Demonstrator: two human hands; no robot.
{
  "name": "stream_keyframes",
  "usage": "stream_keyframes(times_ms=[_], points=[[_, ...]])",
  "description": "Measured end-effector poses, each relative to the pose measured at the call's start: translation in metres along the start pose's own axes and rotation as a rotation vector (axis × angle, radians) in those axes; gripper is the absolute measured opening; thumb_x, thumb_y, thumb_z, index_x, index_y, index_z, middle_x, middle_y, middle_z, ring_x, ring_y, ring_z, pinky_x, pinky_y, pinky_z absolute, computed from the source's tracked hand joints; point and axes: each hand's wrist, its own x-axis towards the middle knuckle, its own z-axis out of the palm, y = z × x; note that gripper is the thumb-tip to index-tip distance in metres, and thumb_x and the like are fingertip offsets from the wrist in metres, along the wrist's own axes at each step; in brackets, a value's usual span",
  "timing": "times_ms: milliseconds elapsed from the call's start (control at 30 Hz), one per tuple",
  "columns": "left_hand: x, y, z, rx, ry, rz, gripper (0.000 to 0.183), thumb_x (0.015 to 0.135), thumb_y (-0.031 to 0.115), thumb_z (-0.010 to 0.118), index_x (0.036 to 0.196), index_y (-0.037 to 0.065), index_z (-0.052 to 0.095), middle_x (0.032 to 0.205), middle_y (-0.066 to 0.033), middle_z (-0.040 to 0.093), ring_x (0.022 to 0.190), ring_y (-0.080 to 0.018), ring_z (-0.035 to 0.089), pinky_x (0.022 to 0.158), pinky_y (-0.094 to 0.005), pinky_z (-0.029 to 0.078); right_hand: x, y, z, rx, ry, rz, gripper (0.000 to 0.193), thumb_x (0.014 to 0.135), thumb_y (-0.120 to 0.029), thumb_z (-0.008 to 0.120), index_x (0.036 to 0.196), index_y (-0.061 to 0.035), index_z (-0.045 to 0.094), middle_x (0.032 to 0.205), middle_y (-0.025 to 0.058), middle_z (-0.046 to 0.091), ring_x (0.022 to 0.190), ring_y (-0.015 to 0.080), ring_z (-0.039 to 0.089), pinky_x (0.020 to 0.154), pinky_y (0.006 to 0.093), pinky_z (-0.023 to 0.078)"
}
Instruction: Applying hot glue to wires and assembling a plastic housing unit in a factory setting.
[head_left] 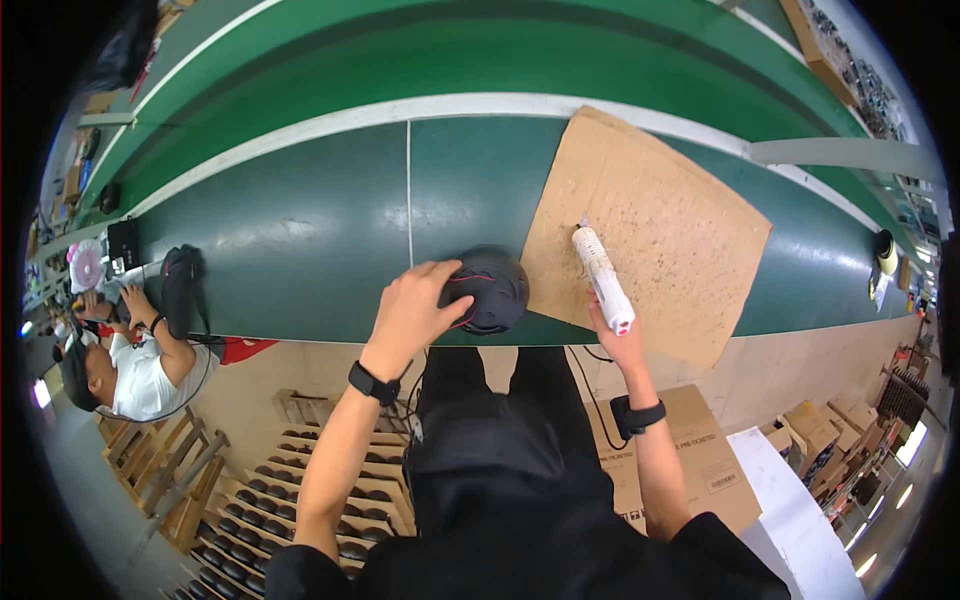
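Through the head camera I have the left hand [405,308] on a round black helmet [505,288], its shell dull and smooth, with thin red lines along its left part. Thumb and fingers stand apart on that side; whether they pinch an edge of it, I cannot tell. The helmet sits at the near edge of the workbench [305,235], whose dark green top is glossy enough to catch blurred reflections and is crossed by a pale straight seam.

On the right hand [622,343], I see the fingers clamped around the rear of a white heat tool [603,275], though its body hides part of the grip. The tool is a plastic cylinder with a slotted front sleeve, a narrow dark tip and a red spot at the back end. It is over a tan cardboard sheet [690,235], flat, speckled and scuffed, set askew just beside the helmet.

Black bands circle both wrists. Below the bench I make out a brown carton [700,460] with dark print and a barcode, and a wooden rack [270,500] bearing rows of dark, rounded pieces. At far left, a co-worker [150,375] wears a white shirt and dark cap.
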Motion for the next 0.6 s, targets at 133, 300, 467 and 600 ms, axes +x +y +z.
stream_keyframes(times_ms=[133,300,467,600], points=[[0.000,-0.010,0.008,0.062,-0.026,0.024,0.019,0.084,0.003,0.071,0.103,0.000,0.071,0.094,-0.0157,0.069,0.082,-0.0367,0.067,0.073,-0.0393,0.054,-0.012,-0.021,0.001,-0.139,-0.025,-0.177,0.023,0.087,-0.004,0.069,0.110,0.0013,0.067,0.099,0.0139,0.072,0.090,0.0219,0.069,0.079,0.0337,0.053],[0.022,-0.006,-0.012,-0.098,-0.203,0.110,0.012,0.081,-0.003,0.073,0.093,-0.001,0.071,0.087,-0.0107,0.065,0.073,-0.0262,0.065,0.066,-0.0335,0.051,-0.075,-0.038,-0.006,-0.133,-0.225,0.215,0.027,0.087,-0.010,0.064,0.112,-0.0024,0.069,0.105,0.0136,0.072,0.094,0.0319,0.070,0.084,0.0393,0.054],[0.084,-0.035,0.008,-0.246,-0.278,0.338,0.009,0.081,0.001,0.074,0.090,0.000,0.071,0.091,-0.0097,0.068,0.076,-0.0211,0.066,0.072,-0.0314,0.052,-0.100,-0.095,0.012,-0.244,-0.374,0.118,0.035,0.076,-0.014,0.076,0.106,0.0030,0.069,0.112,0.0211,0.069,0.102,0.0385,0.068,0.091,0.0428,0.052],[0.102,-0.046,0.039,-0.576,-0.452,0.271,0.008,0.083,0.005,0.073,0.089,-0.001,0.072,0.086,-0.0075,0.072,0.077,-0.0164,0.067,0.076,-0.0276,0.053,-0.090,-0.088,0.039,-0.378,-0.381,-0.184,0.028,0.074,-0.017,0.075,0.090,0.0042,0.064,0.096,0.0209,0.068,0.085,0.0381,0.067,0.075,0.0404,0.055]])
